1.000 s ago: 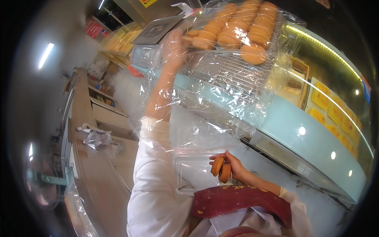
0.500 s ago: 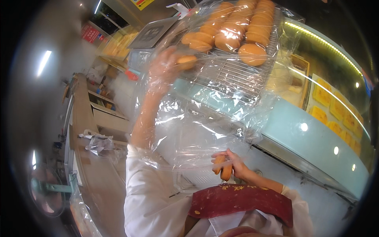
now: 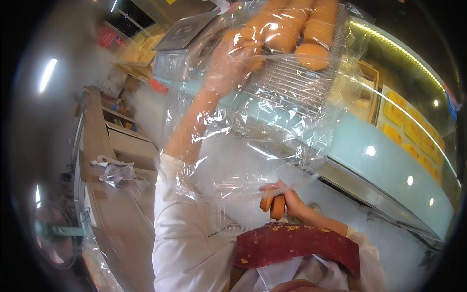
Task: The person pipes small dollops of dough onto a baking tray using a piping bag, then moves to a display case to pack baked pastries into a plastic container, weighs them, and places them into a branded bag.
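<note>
Left hand (image 3: 232, 53) raised under clear plastic sheet (image 3: 272, 141), fingers curled around golden bun (image 3: 253, 61) at near edge of wire cooling rack (image 3: 296, 87). More buns (image 3: 311, 53) on rack, under sheet. Right hand (image 3: 287, 199) low near red apron (image 3: 296, 246), fingers closed on 2 small browned rolls (image 3: 273, 204) and sheet's lower edge.

Crumpled plastic (image 3: 116, 171) lies on a wooden counter (image 3: 104, 214).
</note>
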The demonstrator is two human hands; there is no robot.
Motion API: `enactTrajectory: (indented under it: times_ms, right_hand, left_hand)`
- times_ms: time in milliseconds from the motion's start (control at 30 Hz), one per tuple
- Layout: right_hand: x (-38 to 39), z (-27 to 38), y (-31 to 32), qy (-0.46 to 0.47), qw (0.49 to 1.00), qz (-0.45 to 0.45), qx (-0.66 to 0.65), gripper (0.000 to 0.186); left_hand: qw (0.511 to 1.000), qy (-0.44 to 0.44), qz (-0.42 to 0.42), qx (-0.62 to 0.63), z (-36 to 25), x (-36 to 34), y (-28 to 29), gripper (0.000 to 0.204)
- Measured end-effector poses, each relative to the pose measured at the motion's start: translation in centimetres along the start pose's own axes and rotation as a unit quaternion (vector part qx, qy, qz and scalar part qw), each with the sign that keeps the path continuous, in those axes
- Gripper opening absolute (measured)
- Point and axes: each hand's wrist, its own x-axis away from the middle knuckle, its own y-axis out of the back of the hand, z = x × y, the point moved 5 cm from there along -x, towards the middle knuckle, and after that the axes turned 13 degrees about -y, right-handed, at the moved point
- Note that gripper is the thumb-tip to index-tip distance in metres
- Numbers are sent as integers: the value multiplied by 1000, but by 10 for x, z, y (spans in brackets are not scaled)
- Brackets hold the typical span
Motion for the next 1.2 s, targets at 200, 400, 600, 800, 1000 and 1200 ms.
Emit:
enactTrajectory:
  times_ms: [200, 400, 600, 800, 1000, 1200]
  right_hand:
    - [-1, 4, -6, -25, 996, 50, -69, 56]
    - [0, 7, -13, -4, 999, 10, -35, 57]
    - [-3, 14, -31, 30, 999, 26, -19, 59]
    - [-1, 10, -53, 54, 998, 40, -12, 53]
    - [4, 10, -51, 29, 997, 35, -63, 54]
    - [6, 8, -53, -6, 996, 59, -73, 53]
  left_hand:
    - [992, 74, -12, 98, -17, 51, 8, 52]
    - [929, 302, -191, 90, -118, 175, 90, 49]
    - [753, 573, -225, 232, -244, 259, 78, 48]
    - [869, 478, 31, -119, -267, 225, 50, 46]
    - [866, 496, 56, 34, -269, 223, 49, 53]
    - [913, 407, 18, -14, -271, 213, 42, 48]
